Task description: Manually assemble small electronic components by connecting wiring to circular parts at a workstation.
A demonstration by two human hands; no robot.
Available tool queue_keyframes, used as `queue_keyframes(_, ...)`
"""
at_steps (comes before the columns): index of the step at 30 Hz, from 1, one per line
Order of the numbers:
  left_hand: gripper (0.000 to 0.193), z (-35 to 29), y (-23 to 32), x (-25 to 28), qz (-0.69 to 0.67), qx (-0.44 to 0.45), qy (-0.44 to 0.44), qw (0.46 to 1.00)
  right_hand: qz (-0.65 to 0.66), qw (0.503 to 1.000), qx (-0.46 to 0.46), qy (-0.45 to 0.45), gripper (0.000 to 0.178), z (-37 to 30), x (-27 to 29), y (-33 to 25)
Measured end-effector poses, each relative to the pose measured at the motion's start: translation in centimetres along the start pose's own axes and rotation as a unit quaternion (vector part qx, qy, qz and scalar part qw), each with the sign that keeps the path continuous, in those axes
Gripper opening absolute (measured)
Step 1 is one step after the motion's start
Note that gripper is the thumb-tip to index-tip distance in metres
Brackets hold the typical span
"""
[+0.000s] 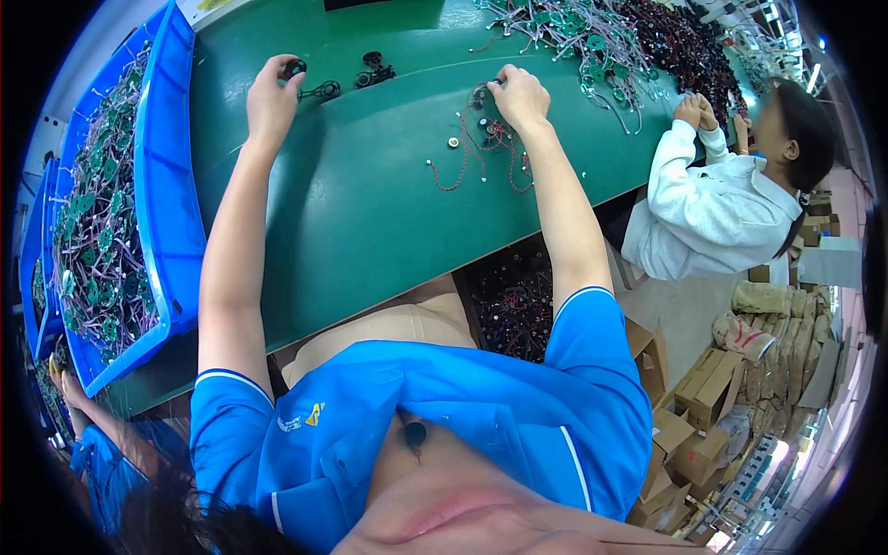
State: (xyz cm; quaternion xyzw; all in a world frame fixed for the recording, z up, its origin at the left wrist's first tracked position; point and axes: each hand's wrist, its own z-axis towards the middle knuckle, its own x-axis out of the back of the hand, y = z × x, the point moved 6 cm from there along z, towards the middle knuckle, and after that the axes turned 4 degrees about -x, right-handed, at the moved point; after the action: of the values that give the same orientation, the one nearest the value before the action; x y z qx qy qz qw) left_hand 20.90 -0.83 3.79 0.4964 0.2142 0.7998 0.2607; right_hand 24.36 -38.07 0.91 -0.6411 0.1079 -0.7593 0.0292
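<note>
My left hand (271, 95) reaches far across the green table (351, 213) and pinches a small black round part (294, 67) at its fingertips. Two more black parts (324, 90) (372, 69) lie just to its right. My right hand (518, 95) rests on a loose tangle of red wires with small round parts (481, 139), fingers closed on a piece of it at the top of the bundle.
A blue bin (168, 185) full of green round boards with wires stands at the left. A big heap of wired parts (610, 37) covers the far right of the table. A co-worker in white (712, 203) works at the right. Cardboard boxes (703, 398) sit on the floor.
</note>
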Motion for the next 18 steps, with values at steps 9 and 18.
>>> queue_keyframes(9, 0.028, -8.7, 2.2, 2.6, -0.463, 0.176, -0.032, 0.868, 0.504, 0.863, 0.047, 0.001, 0.014, -1.9, 4.4, -3.5)
queue_keyframes(18, 0.023, -13.0, -0.9, 1.9, -0.424, 0.233, -0.02, 0.875, 0.736, 0.66, 0.104, -0.104, 0.016, -7.6, 5.1, -15.3)
